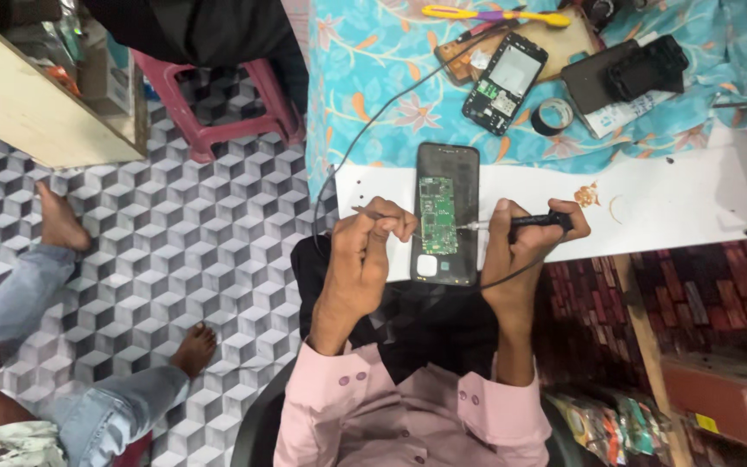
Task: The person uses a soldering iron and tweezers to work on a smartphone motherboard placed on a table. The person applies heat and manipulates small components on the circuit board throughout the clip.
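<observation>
Bright, even indoor light, soft shadows, slight blur toward the edges.

A second opened phone (505, 82), tape roll (553, 115) and yellow scissors (494, 15) lie on floral cloth (373, 78).

The soldering iron (536, 222) is mostly disappearing inside the right hand (520, 251), its tip too small to tell if it is touching the green circuit board (436, 214). The left hand (365, 251) is covering most of a thin tool (365, 210), kind unclear. A seated person in jeans (54, 380) is getting cut off by the left and bottom edges, and the pink stool (218, 95) is partly hiding behind dark cloth.
</observation>
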